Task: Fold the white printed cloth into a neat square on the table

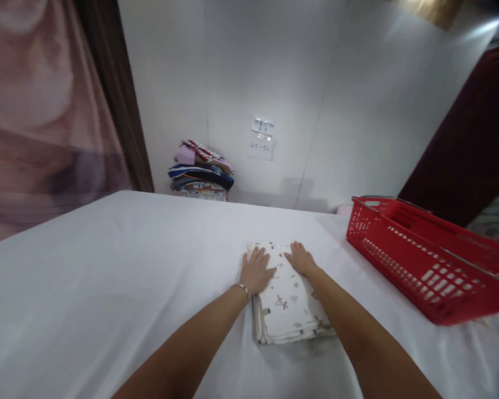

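A white cloth (293,302) with small printed figures and hearts lies folded into a thick, many-layered rectangle in front of me. My left hand (256,271) rests flat on its far left part, fingers spread, with a bracelet at the wrist. On the far right part lies my right hand (300,259), palm down and fingers stretched out. Both hands touch the top of the cloth without gripping it. Layered edges show along its near and left sides.
The folded cloth is on a white-covered table (108,288). To the right stands a red plastic basket (407,260) with metal handles. Behind the table's far edge is a pile of folded fabrics (202,172). Paper signs (261,148) hang on the wall; a pink curtain (33,111) hangs left.
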Motion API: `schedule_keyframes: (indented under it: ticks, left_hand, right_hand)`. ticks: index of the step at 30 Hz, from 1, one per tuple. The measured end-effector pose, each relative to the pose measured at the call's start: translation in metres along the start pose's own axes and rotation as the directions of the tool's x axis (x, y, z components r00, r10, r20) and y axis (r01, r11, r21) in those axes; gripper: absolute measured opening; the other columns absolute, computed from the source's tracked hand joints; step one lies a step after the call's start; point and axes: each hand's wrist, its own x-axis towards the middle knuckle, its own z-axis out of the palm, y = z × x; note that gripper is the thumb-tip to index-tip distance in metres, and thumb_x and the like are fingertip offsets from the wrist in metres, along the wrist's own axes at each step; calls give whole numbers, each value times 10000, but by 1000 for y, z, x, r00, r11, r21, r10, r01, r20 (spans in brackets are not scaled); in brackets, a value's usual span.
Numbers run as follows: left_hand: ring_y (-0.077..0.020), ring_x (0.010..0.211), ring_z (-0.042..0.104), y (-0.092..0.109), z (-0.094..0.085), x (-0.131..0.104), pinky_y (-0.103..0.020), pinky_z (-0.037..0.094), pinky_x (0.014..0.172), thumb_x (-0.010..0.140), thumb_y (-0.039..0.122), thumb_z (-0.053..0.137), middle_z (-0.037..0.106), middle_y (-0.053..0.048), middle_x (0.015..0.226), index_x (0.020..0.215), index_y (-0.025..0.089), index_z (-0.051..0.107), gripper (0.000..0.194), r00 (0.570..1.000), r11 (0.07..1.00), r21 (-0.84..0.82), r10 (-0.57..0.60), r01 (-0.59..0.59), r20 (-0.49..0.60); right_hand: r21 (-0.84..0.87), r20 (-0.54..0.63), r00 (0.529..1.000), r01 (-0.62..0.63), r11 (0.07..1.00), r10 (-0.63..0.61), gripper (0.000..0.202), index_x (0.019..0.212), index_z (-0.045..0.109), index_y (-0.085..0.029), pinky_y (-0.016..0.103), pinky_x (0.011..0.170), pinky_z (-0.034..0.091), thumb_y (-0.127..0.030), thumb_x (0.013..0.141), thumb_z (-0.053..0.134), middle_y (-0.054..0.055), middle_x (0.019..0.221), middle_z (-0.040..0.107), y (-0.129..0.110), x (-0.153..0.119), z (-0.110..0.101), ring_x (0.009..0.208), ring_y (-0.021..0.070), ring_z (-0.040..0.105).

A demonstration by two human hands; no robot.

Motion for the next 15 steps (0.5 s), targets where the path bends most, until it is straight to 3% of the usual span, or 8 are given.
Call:
schedule_keyframes:
  ticks: [5, 15]
  left_hand:
    - [-248, 1412, 33, -1, 4, -1, -563, 52, 1112, 862, 545, 306, 185, 11, 1526, 1371, 296, 365, 570, 1000, 999, -47, -15, 16, 19]
    - [-248, 1411, 42, 0, 10, -2, -584, 68, 1102, 868, 552, 298, 191, 6, 1524, 1377, 286, 350, 577, 1000, 996, -83, -24, 23, -10]
  right_hand:
    - [-15, -21, 999, 25, 1000, -25, 640, 1426, 250, -101, 478, 1075, 184, -490, 918, 246, 131, 1521, 152, 14, 5, 16, 1398, 259, 80]
    - [-34, -21, 999, 27, 999, -28, 639, 1429, 252, -98, 456, 1081, 191, -487, 922, 245, 124, 1522, 152, 16, 9, 19, 1400, 248, 75]
